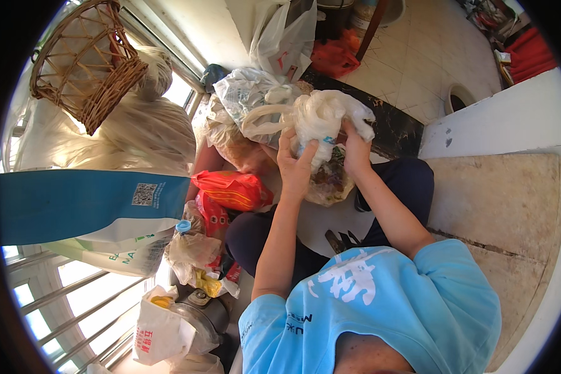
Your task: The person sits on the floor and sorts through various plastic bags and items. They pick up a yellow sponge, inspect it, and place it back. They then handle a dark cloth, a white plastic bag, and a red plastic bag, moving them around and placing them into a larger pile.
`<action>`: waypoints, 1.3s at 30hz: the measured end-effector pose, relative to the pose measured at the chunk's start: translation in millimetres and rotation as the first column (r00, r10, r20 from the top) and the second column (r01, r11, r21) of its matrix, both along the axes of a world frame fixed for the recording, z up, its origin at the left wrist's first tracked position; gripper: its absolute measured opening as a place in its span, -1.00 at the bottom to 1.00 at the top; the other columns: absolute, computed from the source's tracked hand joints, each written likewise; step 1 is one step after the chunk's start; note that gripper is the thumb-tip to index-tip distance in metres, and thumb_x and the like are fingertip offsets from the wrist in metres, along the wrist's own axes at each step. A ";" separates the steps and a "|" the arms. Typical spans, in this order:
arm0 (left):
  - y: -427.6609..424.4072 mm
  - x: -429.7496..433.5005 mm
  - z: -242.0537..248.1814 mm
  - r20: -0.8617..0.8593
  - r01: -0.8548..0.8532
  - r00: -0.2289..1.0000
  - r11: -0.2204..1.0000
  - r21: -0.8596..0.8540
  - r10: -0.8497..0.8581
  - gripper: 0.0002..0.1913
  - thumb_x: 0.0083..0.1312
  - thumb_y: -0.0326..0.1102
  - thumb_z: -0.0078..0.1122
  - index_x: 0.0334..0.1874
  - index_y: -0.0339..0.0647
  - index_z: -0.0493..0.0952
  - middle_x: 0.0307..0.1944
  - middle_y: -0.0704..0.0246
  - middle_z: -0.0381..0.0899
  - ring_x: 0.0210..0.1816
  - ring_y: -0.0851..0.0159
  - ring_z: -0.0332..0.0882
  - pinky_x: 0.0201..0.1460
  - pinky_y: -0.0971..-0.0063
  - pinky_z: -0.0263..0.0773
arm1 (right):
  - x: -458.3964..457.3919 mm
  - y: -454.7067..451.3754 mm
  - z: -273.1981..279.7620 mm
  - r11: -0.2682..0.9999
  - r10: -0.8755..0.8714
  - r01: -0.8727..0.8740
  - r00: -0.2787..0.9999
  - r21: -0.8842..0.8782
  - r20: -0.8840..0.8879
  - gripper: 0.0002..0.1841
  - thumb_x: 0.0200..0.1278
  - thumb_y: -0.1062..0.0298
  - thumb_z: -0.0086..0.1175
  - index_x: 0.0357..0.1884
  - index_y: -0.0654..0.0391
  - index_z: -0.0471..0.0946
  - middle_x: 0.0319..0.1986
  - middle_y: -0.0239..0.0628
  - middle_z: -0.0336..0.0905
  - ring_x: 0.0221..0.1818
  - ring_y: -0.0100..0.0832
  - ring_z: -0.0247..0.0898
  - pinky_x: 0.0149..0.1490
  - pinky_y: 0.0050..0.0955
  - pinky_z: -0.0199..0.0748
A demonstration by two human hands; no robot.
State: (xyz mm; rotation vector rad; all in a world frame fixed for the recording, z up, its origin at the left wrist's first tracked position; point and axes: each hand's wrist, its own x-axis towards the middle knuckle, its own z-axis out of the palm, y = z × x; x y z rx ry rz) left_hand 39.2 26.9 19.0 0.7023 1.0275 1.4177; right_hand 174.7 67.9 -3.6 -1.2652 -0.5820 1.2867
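A crumpled bundle of translucent white plastic bags (325, 110) is between my two hands, in front of my bent knees. My left hand (294, 163) holds its near left side, the thumb raised against the plastic. At the right, my right hand (356, 147) grips the bundle, with some fingers hidden in its folds. A loop of thin plastic sticks out to the left. Directly below the bundle is a clear plastic bag (331, 184) with dark and green contents that I cannot identify. Whether the two are joined is hidden.
Filled plastic bags (257, 100) crowd the far left, near a red plastic bag (233, 189). A wicker basket (89, 65) and a blue-and-white bag (93, 201) are by the barred window. A dark stone sill (388, 117) borders the tiled floor; a beige board (495, 196) lies right.
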 end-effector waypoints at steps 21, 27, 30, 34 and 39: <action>3.0 -4.0 -11.6 -0.773 -0.109 0.413 0.869 0.483 0.481 -0.49 0.07 -0.39 0.43 0.10 -0.24 0.49 0.11 0.01 0.29 0.13 -0.14 0.34 0.16 0.16 0.35 | -49.1 -15.8 23.4 0.945 0.312 -0.326 0.863 0.033 -0.397 -0.42 0.32 0.02 0.22 0.24 0.16 0.38 0.04 -0.34 0.50 0.07 -0.51 0.43 0.09 -0.52 0.40; 7.8 -38.3 -9.9 -0.627 -0.279 0.629 0.886 0.369 0.459 -0.63 0.22 -0.45 0.32 0.07 -0.30 0.49 0.13 0.05 0.35 0.16 -0.07 0.37 0.26 0.19 0.26 | -66.8 16.2 20.6 0.939 0.337 -0.343 0.903 0.024 -0.268 -0.41 0.27 0.08 0.26 0.23 0.20 0.38 0.05 -0.31 0.50 0.08 -0.47 0.43 0.13 -0.51 0.40; 8.4 -59.0 7.6 -0.639 -0.351 0.541 0.837 0.419 0.547 -0.73 0.24 -0.50 0.28 -0.02 -0.29 0.52 0.10 0.05 0.44 0.16 -0.05 0.38 0.28 0.21 0.24 | -77.0 47.2 21.6 0.933 0.358 -0.354 0.931 0.062 -0.070 -0.40 0.23 0.11 0.28 0.22 0.23 0.39 0.04 -0.26 0.52 0.05 -0.46 0.45 0.10 -0.48 0.42; 4.7 -75.7 9.6 -0.677 -0.422 0.456 0.810 0.407 0.578 -0.78 0.24 -0.53 0.26 -0.07 -0.27 0.53 0.06 0.05 0.46 0.16 -0.05 0.39 0.26 0.22 0.25 | -118.3 119.9 32.7 0.885 0.317 -0.395 0.900 0.249 0.299 -0.42 0.24 0.14 0.27 0.21 0.22 0.36 0.03 -0.17 0.54 0.07 -0.37 0.47 0.13 -0.41 0.42; -3.7 -84.1 12.4 -0.702 -0.410 0.444 0.823 0.393 0.556 -0.75 0.20 -0.56 0.29 -0.08 -0.27 0.55 0.04 0.06 0.48 0.11 -0.03 0.43 0.24 0.22 0.28 | -209.8 233.2 5.4 0.658 0.332 -0.713 0.562 0.241 0.757 -0.45 0.12 0.13 0.29 0.06 0.25 0.41 -0.05 0.15 0.54 -0.04 0.04 0.54 0.07 -0.20 0.46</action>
